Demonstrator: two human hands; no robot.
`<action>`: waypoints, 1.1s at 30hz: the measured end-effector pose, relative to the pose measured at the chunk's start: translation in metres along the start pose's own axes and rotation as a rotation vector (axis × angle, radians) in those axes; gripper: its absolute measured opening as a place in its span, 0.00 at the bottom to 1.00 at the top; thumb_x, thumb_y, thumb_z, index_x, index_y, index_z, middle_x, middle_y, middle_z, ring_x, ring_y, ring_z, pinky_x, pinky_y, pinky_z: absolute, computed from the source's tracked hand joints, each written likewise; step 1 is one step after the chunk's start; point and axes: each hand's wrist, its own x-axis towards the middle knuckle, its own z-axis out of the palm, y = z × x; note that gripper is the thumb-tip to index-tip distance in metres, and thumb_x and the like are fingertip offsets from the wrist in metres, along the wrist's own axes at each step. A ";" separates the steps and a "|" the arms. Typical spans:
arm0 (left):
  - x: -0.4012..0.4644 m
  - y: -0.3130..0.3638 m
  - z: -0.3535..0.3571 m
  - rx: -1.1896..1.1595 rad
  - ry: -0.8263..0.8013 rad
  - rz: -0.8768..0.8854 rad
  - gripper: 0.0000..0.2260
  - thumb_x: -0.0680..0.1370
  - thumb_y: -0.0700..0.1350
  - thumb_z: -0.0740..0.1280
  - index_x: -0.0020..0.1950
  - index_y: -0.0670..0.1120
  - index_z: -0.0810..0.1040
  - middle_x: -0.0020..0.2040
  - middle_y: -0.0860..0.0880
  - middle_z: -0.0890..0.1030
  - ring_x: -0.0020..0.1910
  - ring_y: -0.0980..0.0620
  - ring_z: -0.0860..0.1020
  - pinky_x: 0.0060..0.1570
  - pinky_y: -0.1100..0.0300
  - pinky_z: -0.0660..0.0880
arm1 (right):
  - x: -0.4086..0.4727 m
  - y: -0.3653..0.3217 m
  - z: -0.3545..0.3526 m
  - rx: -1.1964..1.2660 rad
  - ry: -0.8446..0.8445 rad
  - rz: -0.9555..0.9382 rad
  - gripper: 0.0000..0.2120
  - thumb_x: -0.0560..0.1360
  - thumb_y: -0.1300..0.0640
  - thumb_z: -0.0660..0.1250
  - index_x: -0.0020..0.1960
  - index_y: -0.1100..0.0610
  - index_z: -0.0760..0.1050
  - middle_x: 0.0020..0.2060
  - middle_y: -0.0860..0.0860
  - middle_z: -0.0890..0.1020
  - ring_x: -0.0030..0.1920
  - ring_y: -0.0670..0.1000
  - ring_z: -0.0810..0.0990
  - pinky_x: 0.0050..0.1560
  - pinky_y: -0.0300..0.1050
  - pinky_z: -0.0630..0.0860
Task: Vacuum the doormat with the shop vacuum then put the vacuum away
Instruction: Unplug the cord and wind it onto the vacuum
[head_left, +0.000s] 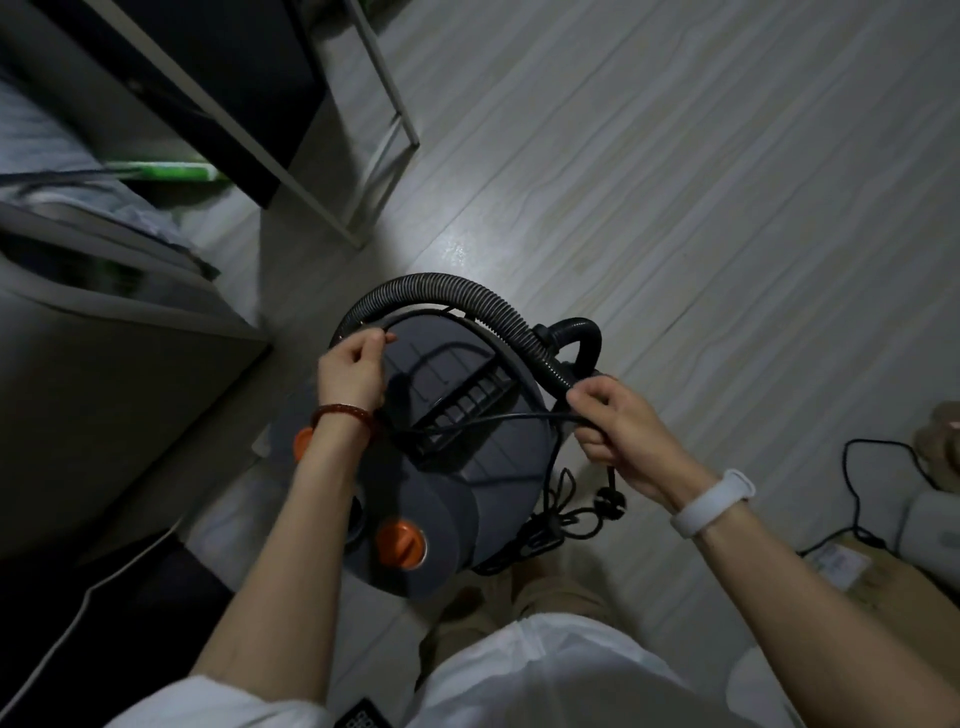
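Observation:
A grey shop vacuum (467, 431) with orange knobs stands on the pale wood floor right below me. Its black ribbed hose (467, 293) arcs over the far side of the lid. My left hand (353, 371) pinches the hose's left end at the lid's rim. My right hand (618, 431) grips the hose's other stretch together with the black power cord (498, 418), which runs across the lid. The rest of the cord hangs in a tangle (566, 514) beside the canister. No doormat is in view.
A grey cabinet (104, 374) stands close on the left. A black panel and a white metal frame (332, 208) stand beyond the vacuum. At the right lie a cardboard box (878, 577), a white device and another black cable (852, 457). Open floor stretches to the upper right.

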 end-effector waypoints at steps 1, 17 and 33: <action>0.000 -0.002 0.003 0.088 0.064 0.071 0.11 0.80 0.43 0.60 0.49 0.43 0.81 0.35 0.45 0.82 0.35 0.50 0.79 0.37 0.58 0.73 | 0.002 -0.002 0.003 -0.039 -0.013 -0.036 0.08 0.78 0.63 0.60 0.41 0.57 0.68 0.25 0.48 0.65 0.19 0.41 0.62 0.18 0.32 0.57; -0.007 -0.002 -0.038 0.337 0.176 0.296 0.09 0.76 0.43 0.66 0.51 0.41 0.82 0.47 0.45 0.83 0.47 0.55 0.77 0.52 0.60 0.73 | 0.064 0.014 -0.001 -1.204 0.305 -0.203 0.11 0.78 0.52 0.58 0.53 0.55 0.76 0.49 0.57 0.82 0.52 0.60 0.78 0.46 0.48 0.71; 0.021 0.008 -0.041 0.757 0.264 0.345 0.17 0.76 0.56 0.64 0.51 0.43 0.80 0.50 0.41 0.82 0.51 0.40 0.78 0.47 0.51 0.73 | 0.101 0.017 0.009 -1.325 0.247 -0.267 0.15 0.80 0.49 0.54 0.54 0.56 0.76 0.47 0.60 0.81 0.48 0.63 0.78 0.42 0.49 0.72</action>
